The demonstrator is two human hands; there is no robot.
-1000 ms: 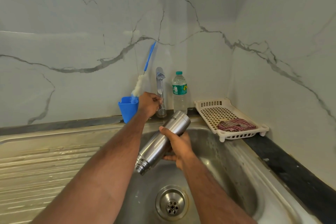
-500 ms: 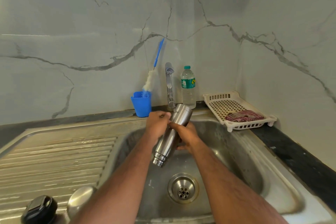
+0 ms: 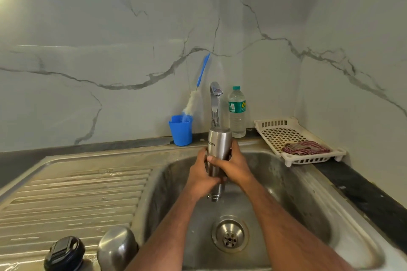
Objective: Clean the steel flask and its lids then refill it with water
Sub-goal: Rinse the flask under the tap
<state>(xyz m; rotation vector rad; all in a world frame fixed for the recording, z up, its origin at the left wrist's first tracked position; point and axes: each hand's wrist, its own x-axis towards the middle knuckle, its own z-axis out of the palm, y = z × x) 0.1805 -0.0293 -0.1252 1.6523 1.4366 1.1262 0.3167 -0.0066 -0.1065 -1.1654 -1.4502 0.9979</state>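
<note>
While marbled wall (image 3: pixel 110 28) fills the whole upper view, the steel sink (image 3: pixel 308 193) takes up the lower half, its ribbed drainboard (image 3: pixel 72 200) running off to the left and its drain (image 3: pixel 230 233) sitting in the bowl floor. Along the right edge runs a dark surface (image 3: pixel 363 193) that carries a white slotted tray (image 3: pixel 284 136) in the corner, with a reddish cloth (image 3: pixel 306 147) lying in it. Over the bowl, the flask (image 3: pixel 219 145) is held upside down and nearly upright, its flat base just under the tap (image 3: pixel 215 103) and its open neck pointing down above the drain. Both hands wrap it: the left hand (image 3: pixel 201 176) grips the lower body with fingers curled round it, and the right hand (image 3: pixel 236 166) grips the middle from the other side, thumb across the front. Between them they hide most of the flask's midsection. Behind the sink stand a clear water bottle (image 3: pixel 237 112) just right of the tap and a blue cup (image 3: pixel 181 131) to its left, with a blue-handled brush (image 3: pixel 193 99) leaning out of it against the wall. At the near left of the drainboard sit a rounded steel lid (image 3: pixel 116 248) and, beside it, a black lid (image 3: pixel 65 253), both well apart from the flask.
</note>
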